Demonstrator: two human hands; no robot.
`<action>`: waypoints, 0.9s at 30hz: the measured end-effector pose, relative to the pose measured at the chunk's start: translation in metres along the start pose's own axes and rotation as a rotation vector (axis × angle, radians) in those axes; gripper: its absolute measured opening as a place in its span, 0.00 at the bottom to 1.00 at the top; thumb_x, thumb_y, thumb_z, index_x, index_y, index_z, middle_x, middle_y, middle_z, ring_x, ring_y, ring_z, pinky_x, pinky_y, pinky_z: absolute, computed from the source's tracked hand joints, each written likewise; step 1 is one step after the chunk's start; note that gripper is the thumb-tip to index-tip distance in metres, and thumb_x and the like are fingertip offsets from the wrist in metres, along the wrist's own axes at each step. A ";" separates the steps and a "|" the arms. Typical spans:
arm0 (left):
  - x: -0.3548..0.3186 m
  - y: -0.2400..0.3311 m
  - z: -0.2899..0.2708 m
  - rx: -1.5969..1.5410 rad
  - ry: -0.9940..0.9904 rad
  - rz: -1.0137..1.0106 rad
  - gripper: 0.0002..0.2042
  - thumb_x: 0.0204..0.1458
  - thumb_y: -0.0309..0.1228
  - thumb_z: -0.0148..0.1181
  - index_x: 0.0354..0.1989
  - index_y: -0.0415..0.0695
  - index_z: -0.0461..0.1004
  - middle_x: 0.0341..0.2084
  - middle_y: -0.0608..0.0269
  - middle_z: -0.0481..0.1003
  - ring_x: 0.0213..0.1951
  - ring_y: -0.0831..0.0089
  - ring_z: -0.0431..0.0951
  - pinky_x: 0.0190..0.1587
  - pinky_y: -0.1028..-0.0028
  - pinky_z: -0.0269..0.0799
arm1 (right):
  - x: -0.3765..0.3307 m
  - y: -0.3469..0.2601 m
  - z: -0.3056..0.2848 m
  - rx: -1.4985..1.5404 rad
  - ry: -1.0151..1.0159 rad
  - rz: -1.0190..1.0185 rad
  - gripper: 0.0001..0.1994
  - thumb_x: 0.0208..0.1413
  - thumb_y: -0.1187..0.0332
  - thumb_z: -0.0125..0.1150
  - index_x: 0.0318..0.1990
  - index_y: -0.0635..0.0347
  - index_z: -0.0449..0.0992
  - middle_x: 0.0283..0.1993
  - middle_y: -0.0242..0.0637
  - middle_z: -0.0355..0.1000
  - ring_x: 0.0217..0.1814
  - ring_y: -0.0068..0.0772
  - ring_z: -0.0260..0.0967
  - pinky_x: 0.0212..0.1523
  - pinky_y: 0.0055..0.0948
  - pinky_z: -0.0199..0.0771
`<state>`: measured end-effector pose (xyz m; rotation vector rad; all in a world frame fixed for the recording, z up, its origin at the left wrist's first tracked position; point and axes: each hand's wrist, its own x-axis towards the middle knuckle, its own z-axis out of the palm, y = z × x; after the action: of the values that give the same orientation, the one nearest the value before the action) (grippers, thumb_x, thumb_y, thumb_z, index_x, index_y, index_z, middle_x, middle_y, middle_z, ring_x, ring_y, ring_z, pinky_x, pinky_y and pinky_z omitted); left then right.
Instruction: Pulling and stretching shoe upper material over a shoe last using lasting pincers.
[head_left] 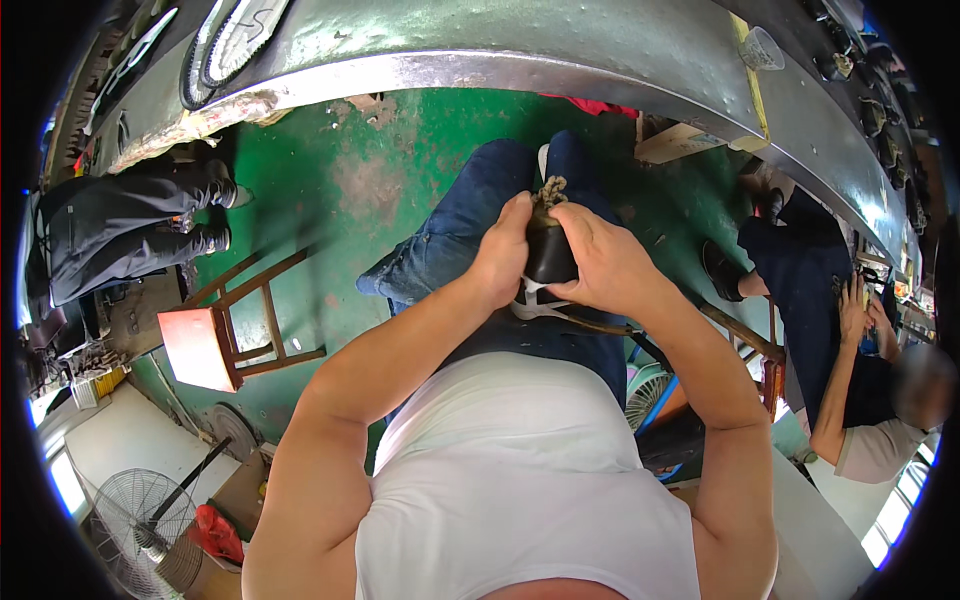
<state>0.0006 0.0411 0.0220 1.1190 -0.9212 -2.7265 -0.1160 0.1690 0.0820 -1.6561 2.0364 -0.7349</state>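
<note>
Between both hands, above my lap, is a black rounded object that looks like a shoe (550,258). A knotted tan rope-like piece (549,192) sits at its far end, and a pale strap (535,300) shows at its near end. My left hand (502,250) is closed on its left side, with the thumb near the tan piece. My right hand (607,258) wraps its right side, fingers curled round it. Much of the underside is hidden by my hands.
A metal-topped workbench (420,70) curves across the far side, with a clear plastic cup (762,48) on it. A wooden stool (200,348) stands left, near a standing person's legs (130,230). Another person (800,290) works at right. A wire fan (145,520) is lower left.
</note>
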 end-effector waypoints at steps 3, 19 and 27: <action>0.003 0.014 -0.036 0.104 -0.411 0.104 0.34 0.61 0.31 0.49 0.73 0.40 0.43 0.67 0.51 0.57 0.67 0.64 0.59 0.67 0.66 0.60 | 0.004 0.004 -0.008 -0.053 0.070 0.063 0.36 0.41 0.59 0.74 0.56 0.66 0.66 0.54 0.49 0.72 0.50 0.54 0.74 0.50 0.44 0.76; -0.017 0.047 0.001 0.828 -0.197 0.396 0.39 0.54 0.33 0.68 0.72 0.41 0.53 0.52 0.52 0.76 0.52 0.71 0.77 0.57 0.73 0.71 | -0.146 -0.010 0.021 -0.089 -0.228 0.432 0.28 0.39 0.56 0.76 0.46 0.60 0.71 0.40 0.45 0.73 0.39 0.45 0.76 0.41 0.39 0.77; -0.005 -0.004 -0.036 1.301 0.056 0.214 0.17 0.62 0.38 0.52 0.46 0.35 0.78 0.29 0.53 0.81 0.33 0.66 0.81 0.40 0.66 0.75 | -0.157 -0.015 0.001 0.518 -0.166 0.857 0.28 0.35 0.62 0.80 0.41 0.64 0.70 0.34 0.45 0.74 0.35 0.37 0.73 0.38 0.34 0.73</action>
<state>0.0285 0.0270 0.0027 0.9957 -2.7052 -1.6990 -0.0709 0.3201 0.0887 -0.4595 1.9422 -0.6787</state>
